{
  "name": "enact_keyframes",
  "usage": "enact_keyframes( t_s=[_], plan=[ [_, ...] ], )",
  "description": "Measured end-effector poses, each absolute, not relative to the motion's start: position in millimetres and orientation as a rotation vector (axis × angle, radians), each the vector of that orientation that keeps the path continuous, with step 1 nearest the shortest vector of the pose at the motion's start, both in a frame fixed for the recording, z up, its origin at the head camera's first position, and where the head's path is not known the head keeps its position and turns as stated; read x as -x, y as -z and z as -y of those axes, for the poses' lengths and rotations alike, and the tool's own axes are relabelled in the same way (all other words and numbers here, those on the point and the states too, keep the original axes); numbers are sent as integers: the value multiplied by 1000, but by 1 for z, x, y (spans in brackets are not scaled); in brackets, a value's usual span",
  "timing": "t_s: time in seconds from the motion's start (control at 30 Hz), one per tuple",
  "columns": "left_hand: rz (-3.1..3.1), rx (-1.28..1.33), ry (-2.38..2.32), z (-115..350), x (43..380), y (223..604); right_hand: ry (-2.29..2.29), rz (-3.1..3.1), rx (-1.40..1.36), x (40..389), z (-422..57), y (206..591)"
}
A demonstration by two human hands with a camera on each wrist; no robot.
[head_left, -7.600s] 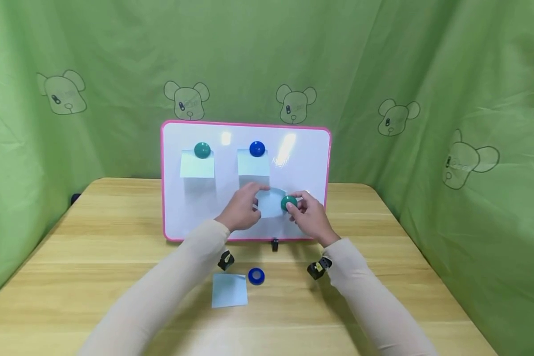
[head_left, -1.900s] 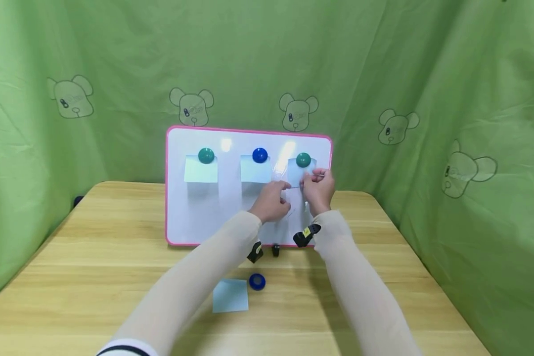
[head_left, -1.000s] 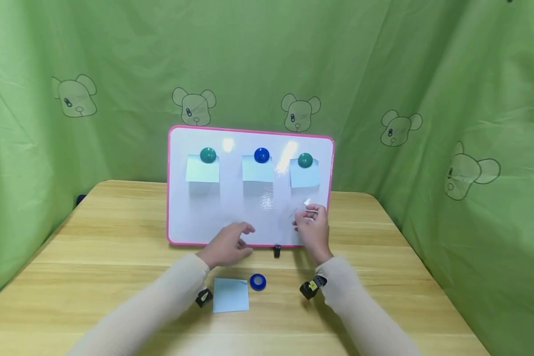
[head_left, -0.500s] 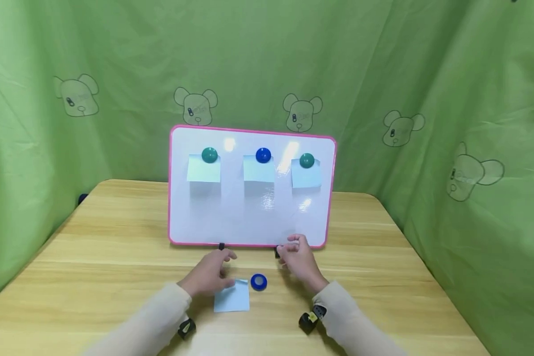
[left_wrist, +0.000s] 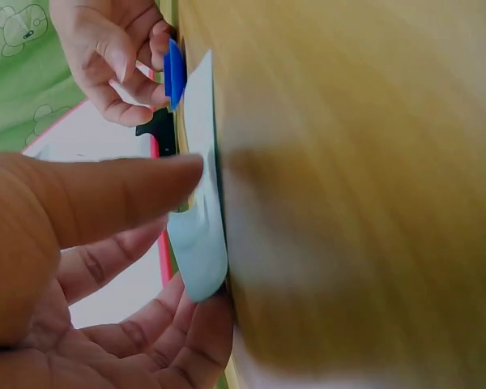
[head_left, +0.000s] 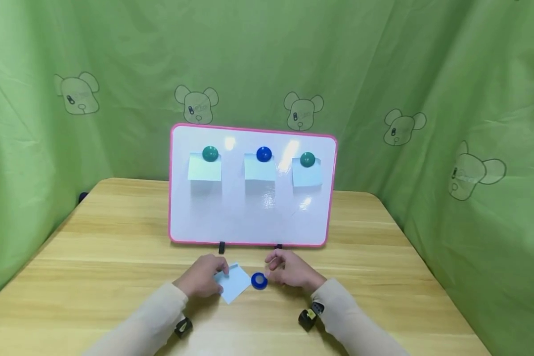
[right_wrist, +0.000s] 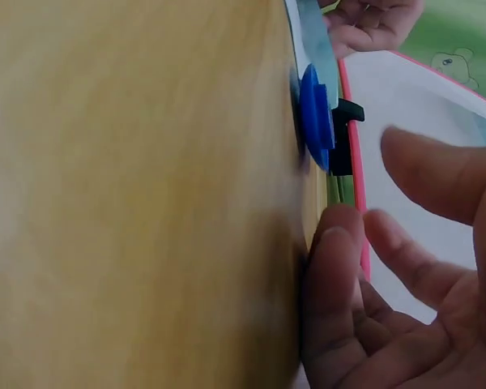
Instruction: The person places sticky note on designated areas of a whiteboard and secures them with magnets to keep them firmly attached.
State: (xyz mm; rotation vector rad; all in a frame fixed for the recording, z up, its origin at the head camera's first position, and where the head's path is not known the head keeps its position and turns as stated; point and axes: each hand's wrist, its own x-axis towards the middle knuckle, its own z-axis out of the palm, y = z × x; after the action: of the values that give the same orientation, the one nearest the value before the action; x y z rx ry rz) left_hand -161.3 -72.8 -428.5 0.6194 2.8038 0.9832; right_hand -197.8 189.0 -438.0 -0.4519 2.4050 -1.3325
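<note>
A light-blue sticky note (head_left: 236,286) lies turned cornerwise just off or on the table; I cannot tell which. My left hand (head_left: 201,277) pinches its left side, thumb above and fingers beneath, bending the paper (left_wrist: 201,247) in the left wrist view. Right beside the note is a round blue magnet (head_left: 259,281), pale disc facing up. My right hand (head_left: 291,270) hovers at the magnet's right with loosely bent fingers. In the right wrist view a gap separates those fingers from the magnet (right_wrist: 314,117), and they hold nothing.
A pink-framed whiteboard (head_left: 240,217) stands behind on black feet (head_left: 221,247). Three notes hang on it under a green magnet (head_left: 210,154), a blue magnet (head_left: 264,154) and another green magnet (head_left: 307,159). Green curtains surround the wooden table (head_left: 115,237).
The third note got fixed on the board's right under a green magnet. Both hands then came down to the table. My left hand took hold of the loose note, which has turned.
</note>
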Motion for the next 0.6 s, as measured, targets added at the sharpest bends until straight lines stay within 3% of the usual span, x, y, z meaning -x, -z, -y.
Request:
enact_keyframes(
  t_s=[0.2,0.6],
  plan=[
    [-2796,-611,-961,76,163,432,1021,-2528,669,194,-186,434],
    [-2863,-562,-1105,78,173,431,874,-2525,784,197,-186,430]
  ],
)
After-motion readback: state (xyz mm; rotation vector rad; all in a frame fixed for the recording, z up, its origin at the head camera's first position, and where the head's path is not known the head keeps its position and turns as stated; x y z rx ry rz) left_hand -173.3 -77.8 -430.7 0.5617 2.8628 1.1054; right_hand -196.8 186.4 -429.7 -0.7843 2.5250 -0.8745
